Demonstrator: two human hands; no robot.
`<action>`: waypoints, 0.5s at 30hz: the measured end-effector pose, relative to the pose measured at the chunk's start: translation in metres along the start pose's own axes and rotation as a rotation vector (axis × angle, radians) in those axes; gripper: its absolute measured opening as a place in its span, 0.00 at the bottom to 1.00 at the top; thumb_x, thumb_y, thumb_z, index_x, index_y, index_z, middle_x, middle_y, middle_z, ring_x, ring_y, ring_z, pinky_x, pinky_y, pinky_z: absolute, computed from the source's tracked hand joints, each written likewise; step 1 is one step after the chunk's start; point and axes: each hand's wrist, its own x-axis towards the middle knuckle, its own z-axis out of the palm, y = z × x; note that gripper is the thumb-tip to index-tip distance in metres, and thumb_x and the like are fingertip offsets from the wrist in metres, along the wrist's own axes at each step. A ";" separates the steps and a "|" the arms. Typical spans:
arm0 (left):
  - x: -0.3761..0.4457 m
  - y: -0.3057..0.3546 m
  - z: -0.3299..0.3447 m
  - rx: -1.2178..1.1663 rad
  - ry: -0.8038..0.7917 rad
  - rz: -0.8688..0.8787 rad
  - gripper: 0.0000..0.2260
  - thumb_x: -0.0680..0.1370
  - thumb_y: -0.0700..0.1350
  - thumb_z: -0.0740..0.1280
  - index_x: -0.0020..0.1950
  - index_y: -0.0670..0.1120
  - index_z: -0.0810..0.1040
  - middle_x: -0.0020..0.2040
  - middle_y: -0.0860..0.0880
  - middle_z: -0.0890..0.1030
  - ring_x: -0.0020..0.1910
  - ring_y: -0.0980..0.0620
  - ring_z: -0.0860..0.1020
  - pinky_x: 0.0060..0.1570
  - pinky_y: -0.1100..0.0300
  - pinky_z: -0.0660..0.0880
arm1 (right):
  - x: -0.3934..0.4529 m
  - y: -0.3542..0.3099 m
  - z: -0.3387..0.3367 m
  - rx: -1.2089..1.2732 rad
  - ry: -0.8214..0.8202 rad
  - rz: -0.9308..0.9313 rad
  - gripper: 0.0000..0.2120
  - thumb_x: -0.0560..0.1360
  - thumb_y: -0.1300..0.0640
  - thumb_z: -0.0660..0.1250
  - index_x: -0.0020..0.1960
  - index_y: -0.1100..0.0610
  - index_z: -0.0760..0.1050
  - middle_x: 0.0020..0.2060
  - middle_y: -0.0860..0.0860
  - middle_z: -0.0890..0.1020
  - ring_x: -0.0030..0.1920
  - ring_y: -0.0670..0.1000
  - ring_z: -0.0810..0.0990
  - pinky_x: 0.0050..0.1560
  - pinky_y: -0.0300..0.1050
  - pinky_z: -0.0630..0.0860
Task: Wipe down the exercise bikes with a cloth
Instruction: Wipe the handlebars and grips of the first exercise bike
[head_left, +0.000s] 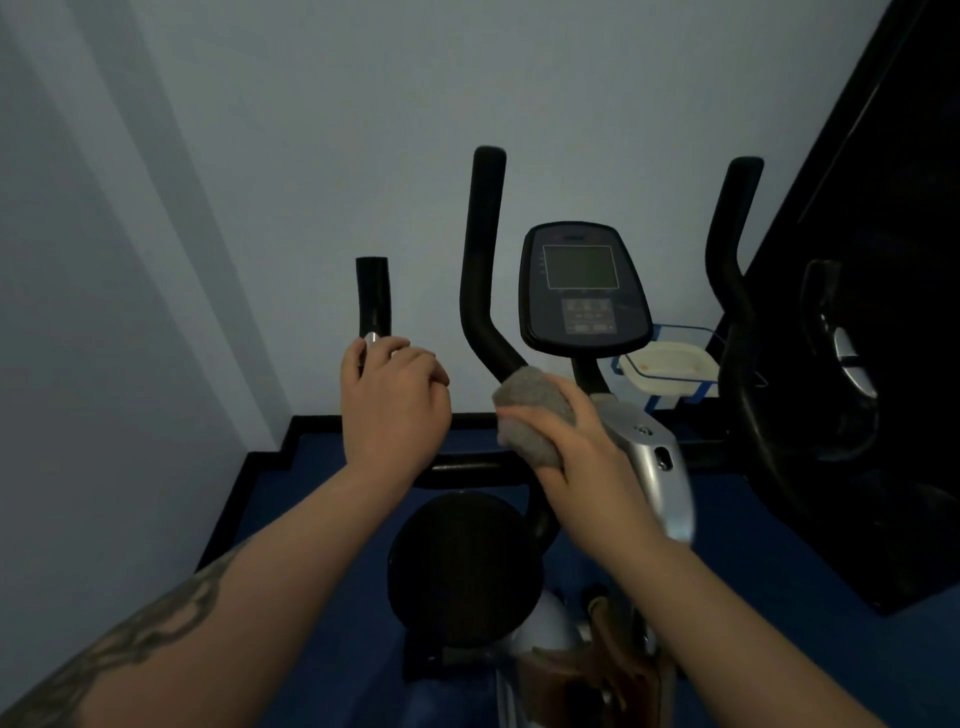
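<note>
The left hand (392, 400) curled around the short side handgrip (373, 301), likely steadying the exercise bike (587, 291). The right hand (576, 436) clutched the grey cloth (535, 410), wrapping it round the base of the tall black handlebar (480, 260), apparently to scrub it.

Exercise bike (649, 457): black and silver frame, standing upright on blue floor near a pale wall. Console (584, 288), dark, oval, grey screen unlit, button pad below it. Two tall black handlebars (480, 260) rise on either side of console; a shorter black grip (373, 299) with a chrome band sits to the left. Round black seat (460, 564) low in view. Cloth (535, 415): grey, bunched, pressed against base of the tall left handlebar where it meets the silver stem.
</note>
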 end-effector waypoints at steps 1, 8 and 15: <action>0.000 -0.001 0.001 -0.004 0.004 0.000 0.07 0.74 0.39 0.67 0.40 0.48 0.83 0.45 0.52 0.84 0.58 0.48 0.75 0.69 0.49 0.58 | 0.000 0.002 0.000 -0.001 -0.006 0.003 0.18 0.77 0.60 0.65 0.64 0.46 0.76 0.72 0.47 0.62 0.59 0.36 0.63 0.56 0.18 0.59; 0.000 -0.004 0.003 -0.017 0.019 0.010 0.08 0.74 0.39 0.65 0.40 0.49 0.82 0.45 0.52 0.83 0.54 0.50 0.76 0.70 0.48 0.60 | 0.059 -0.007 0.013 0.173 0.132 0.083 0.24 0.79 0.63 0.60 0.69 0.42 0.69 0.61 0.43 0.67 0.49 0.33 0.71 0.50 0.24 0.70; 0.013 -0.011 -0.006 -0.229 0.056 0.035 0.08 0.71 0.34 0.68 0.45 0.45 0.82 0.63 0.45 0.78 0.66 0.43 0.71 0.65 0.45 0.66 | 0.042 -0.002 0.019 -0.062 0.104 0.020 0.31 0.75 0.67 0.63 0.73 0.45 0.64 0.71 0.47 0.65 0.60 0.43 0.69 0.58 0.42 0.71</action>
